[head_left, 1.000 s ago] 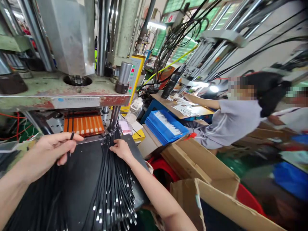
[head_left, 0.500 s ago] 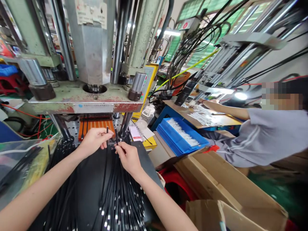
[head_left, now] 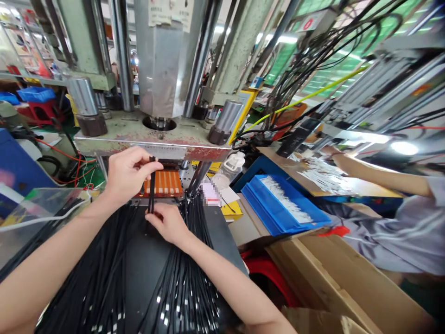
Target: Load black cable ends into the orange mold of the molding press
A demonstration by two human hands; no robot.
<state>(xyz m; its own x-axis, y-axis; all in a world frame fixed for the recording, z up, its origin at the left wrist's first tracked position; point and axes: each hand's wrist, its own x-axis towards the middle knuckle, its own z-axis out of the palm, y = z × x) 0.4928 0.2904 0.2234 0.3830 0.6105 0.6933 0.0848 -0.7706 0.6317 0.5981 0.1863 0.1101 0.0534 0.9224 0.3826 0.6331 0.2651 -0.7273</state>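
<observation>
In front of the press, my left hand [head_left: 127, 174] pinches the upper end of thin black cables [head_left: 152, 185] between thumb and fingers. Lower down, the fingers of my right hand [head_left: 168, 223] close on the same upright length; I cannot tell exactly how many strands there are. Just behind them sits an orange grooved block [head_left: 167, 183] under the press plate [head_left: 194, 150]. A bundle of black cables with pale tips [head_left: 184, 283] fans out below my right hand. Another dark bundle [head_left: 93, 269] lies under my left forearm, on the black tabletop [head_left: 146, 278].
To the right, a blue bin [head_left: 253, 195] holds white strips, near a clear plastic jug [head_left: 231, 167] and open cardboard boxes [head_left: 330, 269]. A co-worker's arm [head_left: 378, 174] reaches over the neighbouring bench [head_left: 288, 167]. Metal press columns [head_left: 200, 178] stand close to my hands.
My hands were side by side, each at a black cable; now the left is above the right on one upright length. The scene has shifted right in view.
</observation>
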